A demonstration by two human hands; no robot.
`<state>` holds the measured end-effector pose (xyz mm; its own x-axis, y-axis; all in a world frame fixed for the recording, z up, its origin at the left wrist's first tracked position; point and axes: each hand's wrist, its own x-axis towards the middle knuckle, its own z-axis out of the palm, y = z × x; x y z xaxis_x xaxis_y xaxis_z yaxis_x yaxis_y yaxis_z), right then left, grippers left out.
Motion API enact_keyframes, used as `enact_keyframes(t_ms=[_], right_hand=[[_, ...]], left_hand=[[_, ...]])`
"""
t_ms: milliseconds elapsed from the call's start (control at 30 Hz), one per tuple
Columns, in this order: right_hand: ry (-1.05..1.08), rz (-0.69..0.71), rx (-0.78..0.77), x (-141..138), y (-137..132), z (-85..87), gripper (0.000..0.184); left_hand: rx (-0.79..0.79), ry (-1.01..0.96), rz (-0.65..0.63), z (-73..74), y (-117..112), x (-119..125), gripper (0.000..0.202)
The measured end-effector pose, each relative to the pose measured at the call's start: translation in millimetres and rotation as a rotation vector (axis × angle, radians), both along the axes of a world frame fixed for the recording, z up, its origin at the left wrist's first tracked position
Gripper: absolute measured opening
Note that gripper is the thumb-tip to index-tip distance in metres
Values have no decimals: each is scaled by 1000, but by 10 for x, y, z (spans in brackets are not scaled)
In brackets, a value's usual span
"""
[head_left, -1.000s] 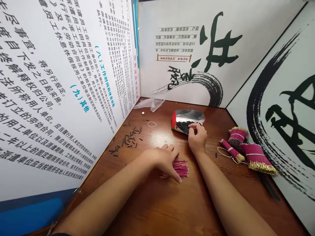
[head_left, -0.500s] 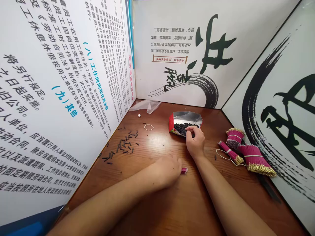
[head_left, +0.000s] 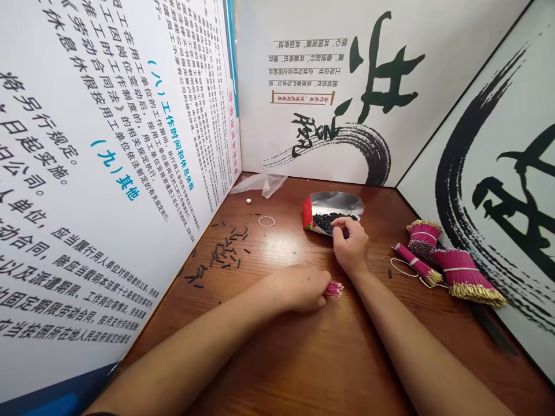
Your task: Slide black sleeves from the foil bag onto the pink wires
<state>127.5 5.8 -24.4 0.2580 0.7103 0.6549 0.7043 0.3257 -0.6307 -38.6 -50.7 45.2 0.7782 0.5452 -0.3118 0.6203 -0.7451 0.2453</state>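
Observation:
My left hand (head_left: 307, 287) is closed around a small bundle of pink wires (head_left: 335, 289), whose silver tips stick out to the right, just above the table. At the near edge of an open red packet (head_left: 307, 211) with a silvery inside, my right hand (head_left: 352, 247) has its thumb and forefinger brought together. Whatever is between those fingers is too small to make out. Short black tubes (head_left: 323, 222) fill the packet, partly hidden by the right hand.
Loose black tubes (head_left: 225, 252) lie scattered on the left. Banded bundles of pink wire (head_left: 466, 268) rest at the right beside a white rubber band (head_left: 403, 267). Another band (head_left: 266, 221) and a clear plastic bag (head_left: 262, 184) lie farther back. Printed panels (head_left: 303, 138) enclose the table.
My left hand has moved right with the pink wires, and more of their tips show. My right hand remains at the packet, and the view has shifted slightly.

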Motion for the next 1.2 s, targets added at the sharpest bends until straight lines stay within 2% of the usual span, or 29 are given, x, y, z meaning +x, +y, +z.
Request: enact_keyframes(t_ms=[133,333,433,567,667,800,1067,1200], right_hand=[[3,13,-10,0,3,-3,14],[27,26,-19,7,10,-21,14],[40,41,-17,7,9,-27,14],[40,53,-13,0,5,-25,13],[39,59,-15,-11,0,-18,13],[40,70,-21,-21,-7,-13,13],[71,88,-30,-12,0,-30,13],[75,87,-35,-21,-10,-25,13]], left_hand=[[-159,-63,21,106,173,-117,21],[-151,-87,52,123,162,-116,28],[-111,-8,23,83,64,-58,22],[84,45,-5,-5,-77,29,24],[161,65,-27,-63,-150,92,24],[188,58,-10,-101,-168,123,20],[221,75,-9,-61,-219,128,18],[206,58,-16,-91,-210,144,14]])
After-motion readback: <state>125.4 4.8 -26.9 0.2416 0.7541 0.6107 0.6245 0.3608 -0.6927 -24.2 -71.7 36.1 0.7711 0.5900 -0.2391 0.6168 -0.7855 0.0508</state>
